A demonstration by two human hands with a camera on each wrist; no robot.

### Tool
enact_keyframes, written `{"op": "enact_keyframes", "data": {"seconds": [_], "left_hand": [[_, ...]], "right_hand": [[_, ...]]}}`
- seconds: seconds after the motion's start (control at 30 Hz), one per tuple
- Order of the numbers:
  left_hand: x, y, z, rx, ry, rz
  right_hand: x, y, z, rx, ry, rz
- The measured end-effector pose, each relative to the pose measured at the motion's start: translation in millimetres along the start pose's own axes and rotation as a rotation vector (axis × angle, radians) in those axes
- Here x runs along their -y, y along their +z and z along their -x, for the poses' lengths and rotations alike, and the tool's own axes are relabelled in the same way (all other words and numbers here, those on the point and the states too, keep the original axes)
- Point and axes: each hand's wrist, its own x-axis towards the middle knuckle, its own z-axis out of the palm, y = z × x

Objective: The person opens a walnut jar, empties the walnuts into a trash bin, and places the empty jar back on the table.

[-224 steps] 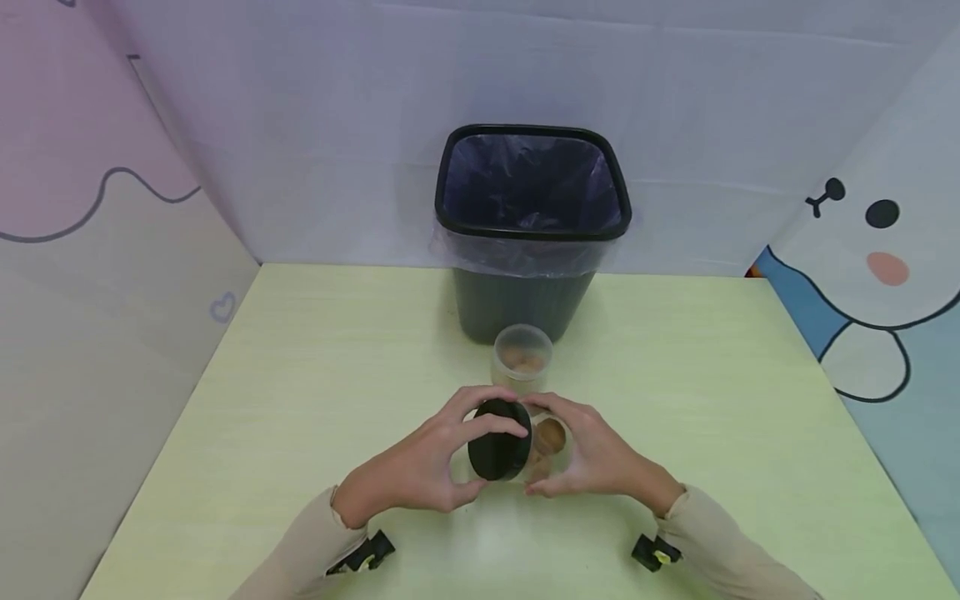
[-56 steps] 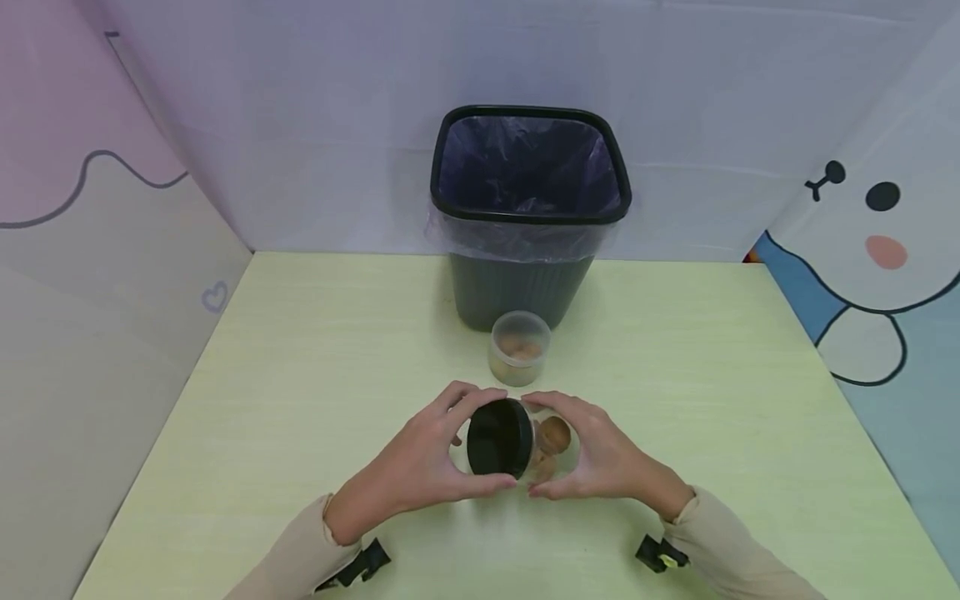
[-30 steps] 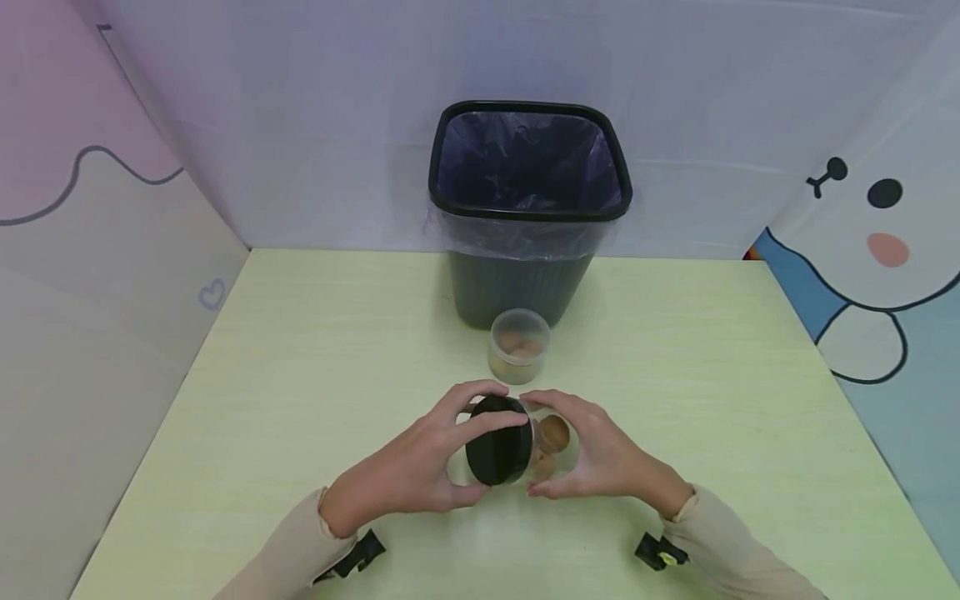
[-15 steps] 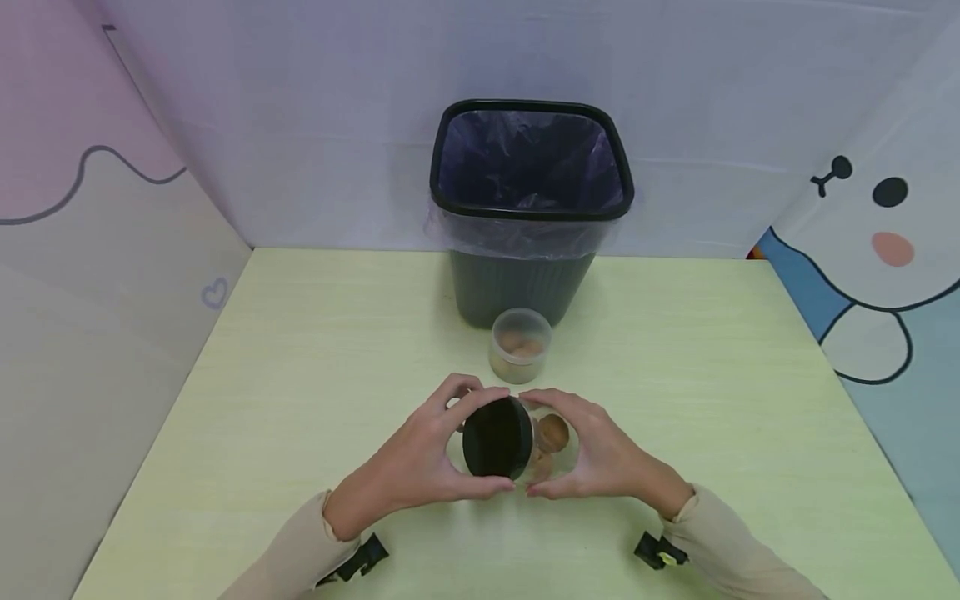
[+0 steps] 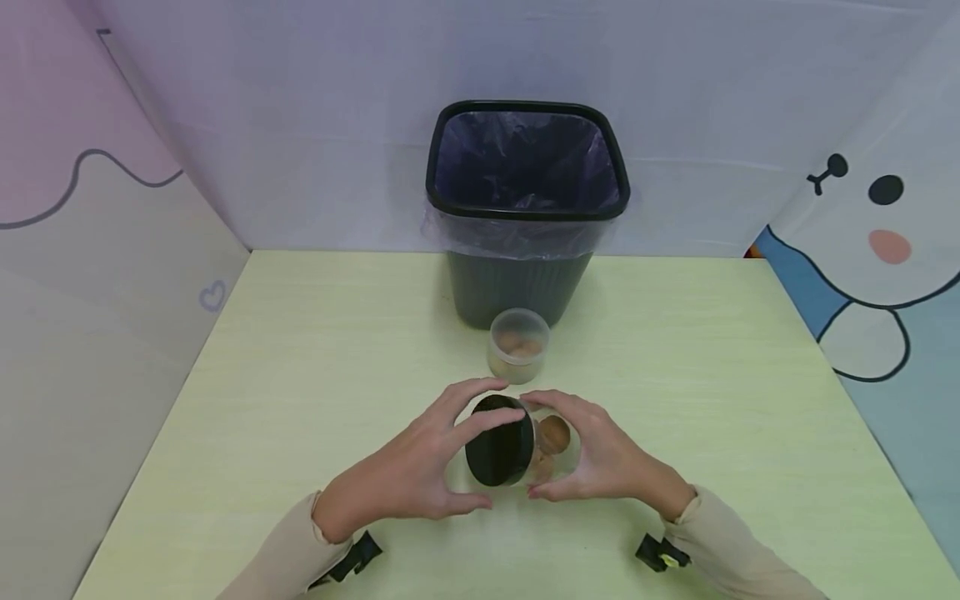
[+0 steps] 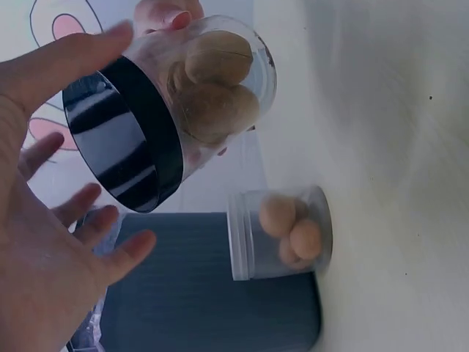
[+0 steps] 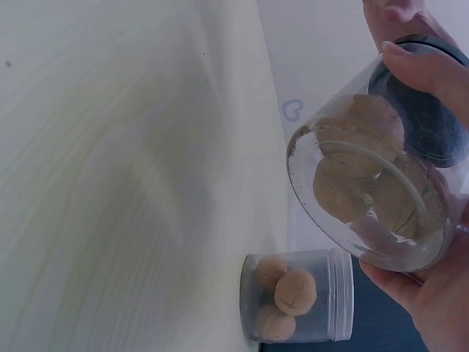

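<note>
Well in front of the bin [image 5: 523,287], the right hand [image 5: 607,450] grips the clear jar [image 7: 381,176], tipped sideways! Left hand [image 5: 412,467] spread loosely around its black lid [image 5: 495,450]; pale tub [image 5: 517,367] right before the bin.

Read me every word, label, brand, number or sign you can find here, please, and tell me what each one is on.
None: I can read no words, brands or numbers in any view.
The black-lidded jar, the clear tub and the bin show no lettering.
Too small to read: the yellow mark on the right wrist's black device.
Only pictures: a drawn heart and a cartoon face on the walls.
</note>
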Motion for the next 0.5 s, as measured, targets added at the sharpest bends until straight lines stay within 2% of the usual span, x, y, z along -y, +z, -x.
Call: {"op": "enact_keyframes", "data": {"seconds": [0.1, 0.17, 0.23, 0.33, 0.5], "left_hand": [[0.5, -1.1, -1.9, -0.009, 0.114, 0.008], [0.8, -1.2, -2.9, -0.017, 0.151, 0.024], [1.1, -1.1, -3.0, -0.023, 0.156, 0.034], [1.7, -0.2, -2.0, -0.035, 0.122, 0.034], [2.5, 2.4, -0.3, -0.069, 0.0, 0.036]], "right_hand": [[-0.7, 0.8, 0.1, 0.002, 0.0, -0.014], [-0.9, 1.4, 0.0, 0.005, -0.001, -0.022], [-1.3, 2.1, 0.0, 0.007, -0.004, -0.025], [-1.5, 2.3, 0.2, 0.006, -0.007, -0.013], [-1.5, 2.0, 0.7, 0.005, -0.005, -0.005]]}}
